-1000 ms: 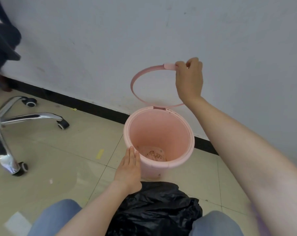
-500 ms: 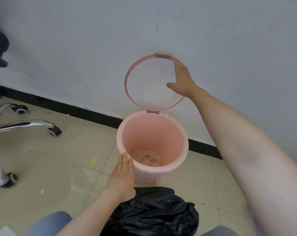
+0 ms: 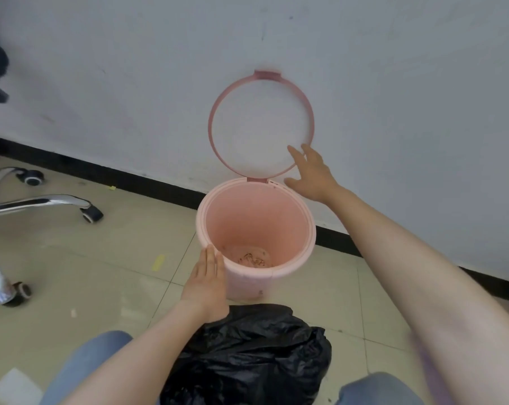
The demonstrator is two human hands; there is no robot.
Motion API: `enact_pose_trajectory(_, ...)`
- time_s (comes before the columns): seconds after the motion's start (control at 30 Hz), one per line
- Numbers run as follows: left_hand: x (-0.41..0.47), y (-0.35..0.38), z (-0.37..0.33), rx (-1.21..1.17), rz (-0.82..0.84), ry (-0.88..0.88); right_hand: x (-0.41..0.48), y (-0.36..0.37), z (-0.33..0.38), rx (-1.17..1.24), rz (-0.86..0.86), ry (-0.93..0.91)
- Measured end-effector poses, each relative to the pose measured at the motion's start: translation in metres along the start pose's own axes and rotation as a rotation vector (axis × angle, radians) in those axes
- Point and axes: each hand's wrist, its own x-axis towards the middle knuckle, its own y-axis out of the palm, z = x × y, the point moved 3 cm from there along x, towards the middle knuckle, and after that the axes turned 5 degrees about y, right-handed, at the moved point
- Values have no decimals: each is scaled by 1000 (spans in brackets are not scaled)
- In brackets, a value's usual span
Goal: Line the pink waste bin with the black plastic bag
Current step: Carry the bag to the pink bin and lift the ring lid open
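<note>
While the pink waste bin [image 3: 256,238] stands unlined on the tiled floor by the wall, its hinged ring [image 3: 261,124] tipped upright, the black plastic bag [image 3: 247,358] lies crumpled just in front of it. A person's left hand [image 3: 208,283] rests flat against the bin's side, fingers together, holding nothing; the right hand [image 3: 311,173], fingers spread and empty, hovers beside the ring. Unsupported, the ring could drop shut before the bag goes in, and debris remains at the bottom

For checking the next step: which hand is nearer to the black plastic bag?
Left. The left hand rests against the bin just above the black plastic bag; the right hand is up by the ring.
</note>
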Motion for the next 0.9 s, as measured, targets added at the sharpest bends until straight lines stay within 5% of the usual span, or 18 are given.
enact_pose_trajectory(0.13,1,1,0,-15,-3,5,-18,5,-5,-117,-8,-60)
enact_pose_trajectory(0.3,3,-1,1,-51,-32,10,-38,11,-3,47,-45,-6)
enact_pose_trajectory(0.63,-15,43,-1,-275,-419,-78,-162,118,-41,404,-48,295)
enact_pose_trajectory(0.9,3,137,-58,-108,134,234,-236,198,-77,173,333,384)
